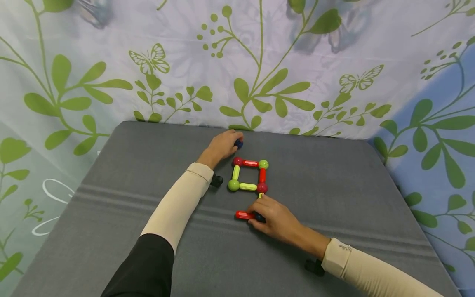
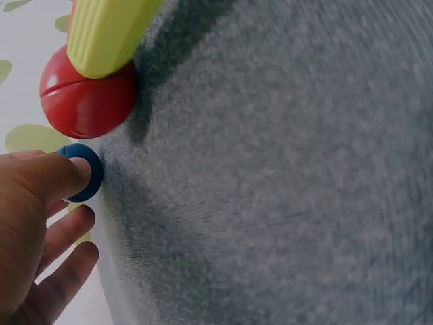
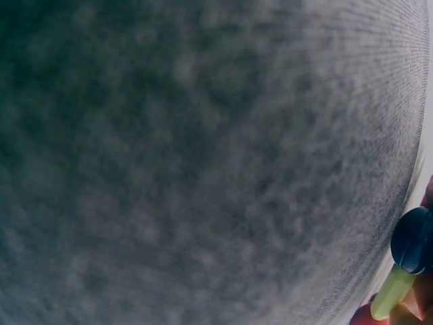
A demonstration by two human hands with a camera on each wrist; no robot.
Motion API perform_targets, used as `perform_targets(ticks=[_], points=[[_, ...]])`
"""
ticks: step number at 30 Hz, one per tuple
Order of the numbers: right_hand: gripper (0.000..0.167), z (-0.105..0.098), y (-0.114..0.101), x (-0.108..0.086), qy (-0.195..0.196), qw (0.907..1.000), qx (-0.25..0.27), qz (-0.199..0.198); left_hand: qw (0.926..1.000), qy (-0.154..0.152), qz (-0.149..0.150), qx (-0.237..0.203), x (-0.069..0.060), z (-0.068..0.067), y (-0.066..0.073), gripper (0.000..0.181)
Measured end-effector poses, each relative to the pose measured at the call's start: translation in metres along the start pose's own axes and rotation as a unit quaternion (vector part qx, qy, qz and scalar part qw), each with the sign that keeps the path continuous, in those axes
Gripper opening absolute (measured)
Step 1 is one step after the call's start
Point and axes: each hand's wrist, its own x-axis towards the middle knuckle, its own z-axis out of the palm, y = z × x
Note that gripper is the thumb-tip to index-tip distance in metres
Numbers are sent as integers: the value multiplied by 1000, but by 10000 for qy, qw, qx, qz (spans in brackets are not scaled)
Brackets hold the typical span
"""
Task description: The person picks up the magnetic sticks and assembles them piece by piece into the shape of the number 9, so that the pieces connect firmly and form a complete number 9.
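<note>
A square of rods and balls lies on the grey surface. Its corners are a red ball, a green ball, another red ball and a second green ball. Beyond the far left corner, my left hand pinches a blue ball between thumb and fingers. Near the close right corner, my right hand grips a dark blue ball, partly hidden by the fingers. From that ball a red rod points left, and a yellow-green rod runs toward the square's red corner ball.
The grey padded table has shallow creases across it. Behind it hangs a white curtain printed with green leaves and butterflies. Dark wrist cameras hang under both sleeves, the left one close to the square.
</note>
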Motion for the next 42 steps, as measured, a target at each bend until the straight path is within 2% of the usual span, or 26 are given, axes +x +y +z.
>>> perform_targets(ticks=[5, 11, 15, 25, 32, 36, 42], points=[[22, 2, 0, -1, 26, 10000, 55, -44, 9998, 124, -119, -56, -1, 6, -3, 28], [24, 3, 1, -2, 67, 10000, 53, -23, 9985, 479, -84, -235, -6, 10, -8, 28], [24, 1, 0, -1, 103, 9999, 38, -62, 9969, 659, -65, -422, -18, 6, -11, 26], [23, 2, 1, -2, 117, 9999, -39, -116, 9919, 950, 412, -735, -79, -3, -6, 24], [23, 5, 2, -4, 169, 9996, 9, -212, 9849, 1055, 1042, -891, -123, -3, 6, 24], [23, 5, 2, -4, 175, 9996, 4, -204, 9794, 947, 1325, -1197, -148, 0, 18, 25], [23, 4, 2, -2, 168, 9996, -37, -236, 9752, 572, 1392, -1625, -178, 11, 29, 26]])
